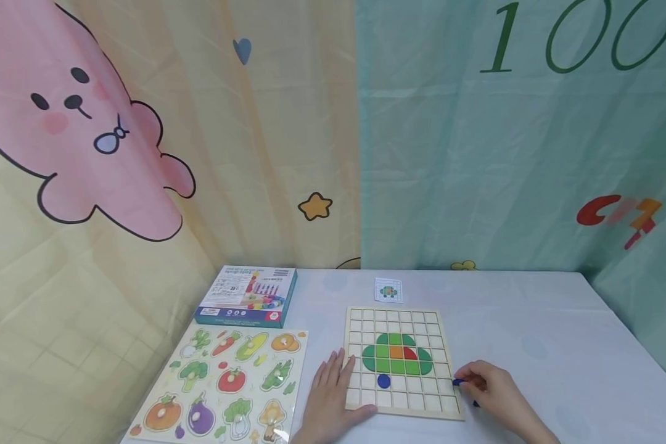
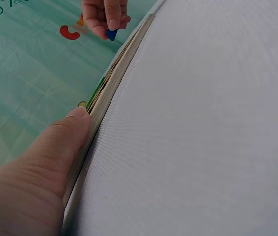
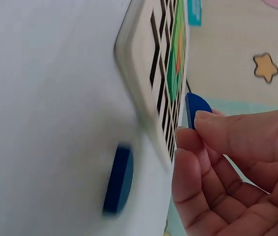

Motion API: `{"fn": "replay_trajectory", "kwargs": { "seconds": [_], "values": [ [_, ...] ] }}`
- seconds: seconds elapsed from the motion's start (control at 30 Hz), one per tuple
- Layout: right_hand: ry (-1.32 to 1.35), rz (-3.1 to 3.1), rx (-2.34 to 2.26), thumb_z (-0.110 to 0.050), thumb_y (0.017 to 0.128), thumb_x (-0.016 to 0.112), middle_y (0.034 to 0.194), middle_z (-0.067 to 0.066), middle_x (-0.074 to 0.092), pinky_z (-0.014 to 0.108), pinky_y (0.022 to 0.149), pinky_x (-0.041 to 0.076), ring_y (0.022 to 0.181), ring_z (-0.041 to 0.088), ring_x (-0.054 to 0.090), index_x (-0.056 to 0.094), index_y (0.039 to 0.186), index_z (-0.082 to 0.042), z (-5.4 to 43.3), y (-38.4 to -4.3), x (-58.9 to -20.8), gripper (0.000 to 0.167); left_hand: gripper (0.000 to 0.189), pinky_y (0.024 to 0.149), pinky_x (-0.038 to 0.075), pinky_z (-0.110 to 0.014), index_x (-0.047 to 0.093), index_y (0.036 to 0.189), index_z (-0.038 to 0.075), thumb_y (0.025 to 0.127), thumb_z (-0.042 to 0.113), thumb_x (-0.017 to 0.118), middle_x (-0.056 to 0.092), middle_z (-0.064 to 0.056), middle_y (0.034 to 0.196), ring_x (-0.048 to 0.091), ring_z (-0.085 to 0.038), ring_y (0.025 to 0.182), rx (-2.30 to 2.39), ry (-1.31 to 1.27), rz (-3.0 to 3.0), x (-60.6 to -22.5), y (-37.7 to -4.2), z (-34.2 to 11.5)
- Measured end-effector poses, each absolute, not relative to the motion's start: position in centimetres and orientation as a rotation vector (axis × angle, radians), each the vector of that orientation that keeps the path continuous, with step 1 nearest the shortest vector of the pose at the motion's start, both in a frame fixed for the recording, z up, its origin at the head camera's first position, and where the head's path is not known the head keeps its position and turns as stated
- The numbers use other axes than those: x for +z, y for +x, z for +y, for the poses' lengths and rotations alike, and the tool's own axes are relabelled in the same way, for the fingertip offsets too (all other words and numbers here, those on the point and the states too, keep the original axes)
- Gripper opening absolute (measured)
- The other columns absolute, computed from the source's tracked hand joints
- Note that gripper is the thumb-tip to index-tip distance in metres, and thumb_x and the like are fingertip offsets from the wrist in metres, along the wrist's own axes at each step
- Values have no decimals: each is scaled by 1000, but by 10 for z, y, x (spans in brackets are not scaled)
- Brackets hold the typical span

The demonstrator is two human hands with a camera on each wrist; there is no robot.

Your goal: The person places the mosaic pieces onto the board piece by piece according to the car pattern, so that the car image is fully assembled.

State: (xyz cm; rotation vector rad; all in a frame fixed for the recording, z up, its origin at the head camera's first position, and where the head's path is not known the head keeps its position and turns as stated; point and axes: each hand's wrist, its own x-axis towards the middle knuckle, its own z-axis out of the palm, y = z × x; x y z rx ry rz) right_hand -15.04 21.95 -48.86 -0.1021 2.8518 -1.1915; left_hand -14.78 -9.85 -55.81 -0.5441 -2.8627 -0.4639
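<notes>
A wooden grid board [image 1: 416,404] lies on the table, with green, orange and red pieces grouped in its middle and a blue circle [image 1: 384,381] below them. My left hand [image 1: 328,401] rests at the board's near left corner, fingers extended along the left side and thumb [image 2: 60,147] against the near edge. Just off the board's right edge, my right hand [image 1: 491,391] pinches a small blue piece with one curved side [image 3: 196,109] between thumb and fingers. A second blue piece, half-round [image 3: 119,181], lies on the table beneath that hand.
Behind the board lies a small picture card [image 1: 388,290] showing a similar coloured pattern. To the left are a vegetable puzzle board [image 1: 252,370] and, beyond it, a flat printed box [image 1: 246,296]. Printed curtains [image 1: 477,154] hang behind the table.
</notes>
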Motion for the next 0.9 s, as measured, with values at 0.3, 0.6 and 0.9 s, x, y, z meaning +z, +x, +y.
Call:
{"fn": "replay_trajectory", "kwargs": {
  "seconds": [0.3, 0.6, 0.9],
  "values": [
    [-288, 2840, -1194, 0, 78, 73, 71, -8, 56, 23, 52, 42, 61, 9, 46, 68, 81, -14, 179, -157, -488, 16, 100, 112, 13, -46, 31, 149, 11, 78, 81, 39, 21, -12, 155, 14, -28, 142, -494, -546, -2875, -554, -147, -97],
    [-309, 2828, -1134, -7, 76, 77, 68, -10, 55, 22, 51, 42, 60, 10, 48, 69, 78, -16, 159, -163, -491, 13, 100, 113, 14, -46, 32, 148, 11, 77, 81, 39, 22, -11, 155, 14, -28, 142, -483, -533, -2889, -553, -147, -97],
    [-304, 2868, -1070, -10, 77, 78, 67, -10, 52, 23, 49, 40, 59, 10, 46, 67, 75, -19, 154, -166, -494, 14, 100, 113, 14, -46, 32, 148, 11, 78, 81, 39, 22, -12, 155, 15, -28, 142, -483, -534, -2880, -552, -146, -98]
  ]
}}
